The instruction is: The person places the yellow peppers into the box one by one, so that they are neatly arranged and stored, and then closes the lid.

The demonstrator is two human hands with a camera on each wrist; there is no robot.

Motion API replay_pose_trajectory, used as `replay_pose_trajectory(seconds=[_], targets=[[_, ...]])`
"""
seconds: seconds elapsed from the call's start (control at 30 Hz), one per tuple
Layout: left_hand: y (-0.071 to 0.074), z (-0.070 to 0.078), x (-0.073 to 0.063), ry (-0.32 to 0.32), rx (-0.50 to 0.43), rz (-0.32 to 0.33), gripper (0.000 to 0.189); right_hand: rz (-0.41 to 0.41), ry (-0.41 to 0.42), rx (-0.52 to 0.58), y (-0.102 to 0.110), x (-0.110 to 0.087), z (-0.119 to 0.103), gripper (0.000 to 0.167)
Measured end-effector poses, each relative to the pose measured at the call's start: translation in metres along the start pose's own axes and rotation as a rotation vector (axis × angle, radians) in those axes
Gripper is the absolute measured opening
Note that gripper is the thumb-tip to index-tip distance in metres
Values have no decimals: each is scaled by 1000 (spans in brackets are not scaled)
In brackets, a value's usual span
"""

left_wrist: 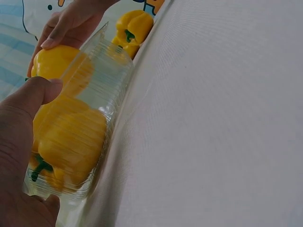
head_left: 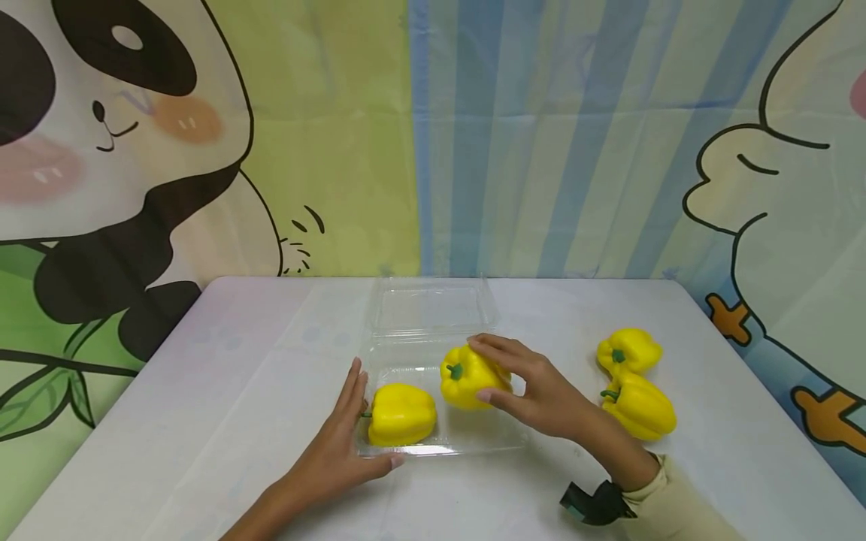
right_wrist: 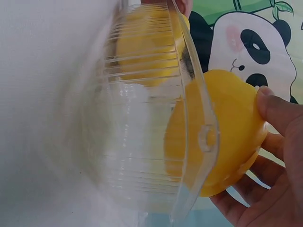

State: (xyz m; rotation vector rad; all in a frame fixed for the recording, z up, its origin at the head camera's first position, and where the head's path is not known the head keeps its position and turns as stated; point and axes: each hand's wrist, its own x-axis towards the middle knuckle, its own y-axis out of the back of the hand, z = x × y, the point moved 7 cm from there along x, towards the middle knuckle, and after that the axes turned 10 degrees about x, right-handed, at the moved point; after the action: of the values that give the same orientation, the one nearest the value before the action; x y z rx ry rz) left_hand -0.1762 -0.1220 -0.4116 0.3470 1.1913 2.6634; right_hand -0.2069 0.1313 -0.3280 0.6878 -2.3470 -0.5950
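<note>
In the head view, a yellow bell pepper (head_left: 403, 415) lies in the left part of a clear plastic container (head_left: 473, 443) whose lid (head_left: 433, 309) is folded back. My left hand (head_left: 341, 443) rests at the container's front left corner, fingers straight along the side, thumb spread by the front rim. My right hand (head_left: 534, 383) grips a second yellow bell pepper (head_left: 467, 379) above the container's right part, its green stem facing left. Seen from the right wrist, this pepper (right_wrist: 227, 132) is partly behind the clear wall, thumb and fingers around it.
Two more yellow bell peppers (head_left: 629, 352) (head_left: 639, 406) touch each other on the white table (head_left: 223, 406), right of the container. A black strap (head_left: 595, 503) is at the right wrist. Behind the table hangs a cartoon-printed cloth (head_left: 338, 150).
</note>
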Motion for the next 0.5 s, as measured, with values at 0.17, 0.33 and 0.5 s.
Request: replay_pose_trajectory(seconds=[0.17,0.33,0.5], targets=[[0,1,0,-16,8,7,126,-26,-30,12,-5,-1,2,62],[0,1,0,-23,8,9,126,-49,-64,16,-9,-2,6,61],[0,0,0,-23,12,11,127,-60,-53,4,-12,-1,6,60]])
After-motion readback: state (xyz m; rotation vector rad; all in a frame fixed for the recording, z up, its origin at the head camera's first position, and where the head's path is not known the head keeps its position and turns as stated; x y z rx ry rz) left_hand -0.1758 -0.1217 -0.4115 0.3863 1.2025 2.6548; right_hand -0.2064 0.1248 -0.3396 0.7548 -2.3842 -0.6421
